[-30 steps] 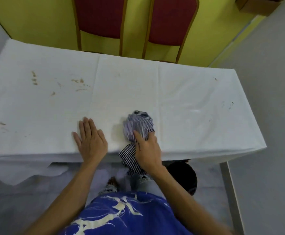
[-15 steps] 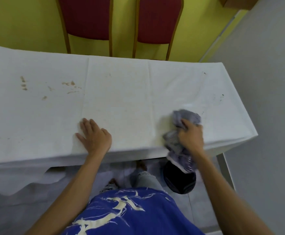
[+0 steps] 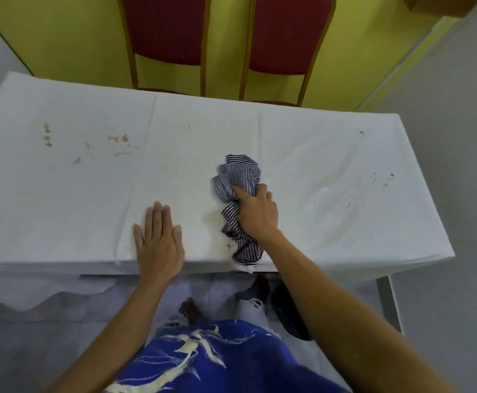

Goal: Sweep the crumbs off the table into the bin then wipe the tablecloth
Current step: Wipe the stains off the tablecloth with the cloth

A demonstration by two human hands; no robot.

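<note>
View down from my head onto a long table under a white tablecloth [image 3: 316, 165], creased in straight fold lines.

My left hand [image 3: 159, 242] lies flat on the cloth at the near edge, fingers straight and pressed together, thumb held out to the side.

My right hand [image 3: 255, 212] is just beside it, to the right. Its fingers curl into a bunched striped rag [image 3: 238, 177], the forefinger stretched across the top. The rag sits on the tablecloth. Most of it bulges out beyond my fingertips, and a tail runs back beside my wrist to the table edge.

Brown crumbs and smears [image 3: 118, 139] lie well beyond my left fingertips and off to their left. A few darker specks [image 3: 384, 178] lie well to the right of my right fingers, near the table's end.

Past the far edge, two red chairs [image 3: 166, 29] with wooden frames stand side by side against a yellow wall [image 3: 61, 38]. Grey floor [image 3: 458, 137] runs along the right, where a metal table leg [image 3: 387, 302] shows. Below my right forearm, under the table edge, is a dark bin [image 3: 288, 316], mostly hidden. My blue shirt [image 3: 203, 358] fills the bottom.
</note>
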